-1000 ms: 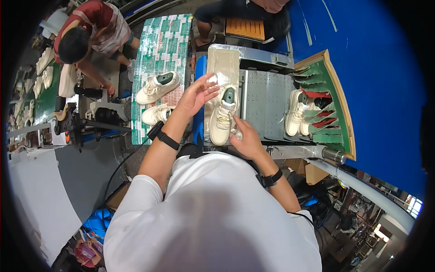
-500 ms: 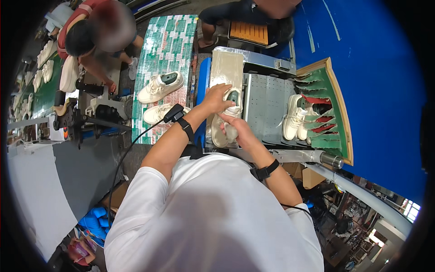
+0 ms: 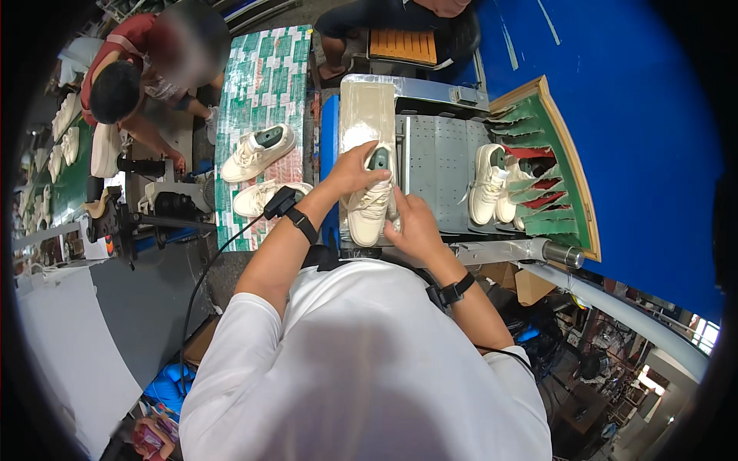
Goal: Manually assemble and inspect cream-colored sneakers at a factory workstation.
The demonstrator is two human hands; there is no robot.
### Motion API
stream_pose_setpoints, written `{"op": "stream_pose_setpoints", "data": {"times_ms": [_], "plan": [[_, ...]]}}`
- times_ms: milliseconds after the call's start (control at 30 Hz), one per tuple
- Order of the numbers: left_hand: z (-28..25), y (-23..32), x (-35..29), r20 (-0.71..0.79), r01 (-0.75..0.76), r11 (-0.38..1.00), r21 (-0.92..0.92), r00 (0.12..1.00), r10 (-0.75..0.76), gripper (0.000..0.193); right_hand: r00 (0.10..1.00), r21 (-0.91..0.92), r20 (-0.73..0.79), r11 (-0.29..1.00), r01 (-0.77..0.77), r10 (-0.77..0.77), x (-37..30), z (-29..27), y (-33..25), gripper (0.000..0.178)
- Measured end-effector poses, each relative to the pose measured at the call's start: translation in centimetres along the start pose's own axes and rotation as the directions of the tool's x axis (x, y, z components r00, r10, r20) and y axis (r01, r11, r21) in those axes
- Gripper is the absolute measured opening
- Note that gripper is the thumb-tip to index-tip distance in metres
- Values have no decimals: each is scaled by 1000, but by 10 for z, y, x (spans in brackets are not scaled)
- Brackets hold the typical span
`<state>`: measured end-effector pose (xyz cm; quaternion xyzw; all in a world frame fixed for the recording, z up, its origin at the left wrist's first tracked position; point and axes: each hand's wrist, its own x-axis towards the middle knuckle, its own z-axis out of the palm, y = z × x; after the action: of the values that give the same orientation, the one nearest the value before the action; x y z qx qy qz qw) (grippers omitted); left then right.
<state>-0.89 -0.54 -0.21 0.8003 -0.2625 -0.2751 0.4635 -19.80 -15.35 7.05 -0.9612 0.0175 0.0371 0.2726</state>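
A cream lace-up sneaker (image 3: 369, 217) with a green last or insert (image 3: 379, 159) inside it sits between my hands, toe toward me, over a narrow tan-topped bench (image 3: 365, 115). My left hand (image 3: 355, 170) grips it at the heel and ankle opening, thumb across the collar. My right hand (image 3: 417, 224) is closed against the shoe's right side, its thumb near the toe and its fingers along the edge. Whether anything else is tucked in that palm is hidden.
Two cream sneakers lie on the green-and-white patterned board (image 3: 265, 77) to the left. On the right, a grey plated conveyor (image 3: 442, 165) carries another pair (image 3: 486, 184) beside a wood-framed opening with torn green flaps (image 3: 550, 215). One person (image 3: 115, 92) works at the far left.
The sneaker's laces and toe now show, where my right hand covered them before. That hand has shifted to the shoe's right side, and the pale wad beneath its fingers is out of sight.
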Motion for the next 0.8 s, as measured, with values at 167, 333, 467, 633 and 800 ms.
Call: {"op": "stream_pose_setpoints", "data": {"times_ms": [167, 333, 467, 633, 800], "plan": [[1, -2, -4, -56, 18, 999, 31, 998, -16, 85, 988, 168, 148, 984, -67, 42, -39, -35, -38, 67], [14, -8, -5, -106, -4, 1000, 25, 994, 6, 85, 994, 272, 75, 958, -91, 73, -31, -17, -19, 67], [22, -20, -4, -164, -92, 994, 64, 981, 101, 85, 999, 139, -36, 990, 1, 4, -13, 2, -5, 68], [14, -15, 0, -59, 55, 994, -94, 996, -61, 84, 999, 224, 29, 974, -33, 28, -42, -12, -25, 68], [7, -20, 0, -82, 29, 997, -77, 996, -35, 85, 999, 80, -3, 995, 51, -51, -28, -14, -37, 68]]}}
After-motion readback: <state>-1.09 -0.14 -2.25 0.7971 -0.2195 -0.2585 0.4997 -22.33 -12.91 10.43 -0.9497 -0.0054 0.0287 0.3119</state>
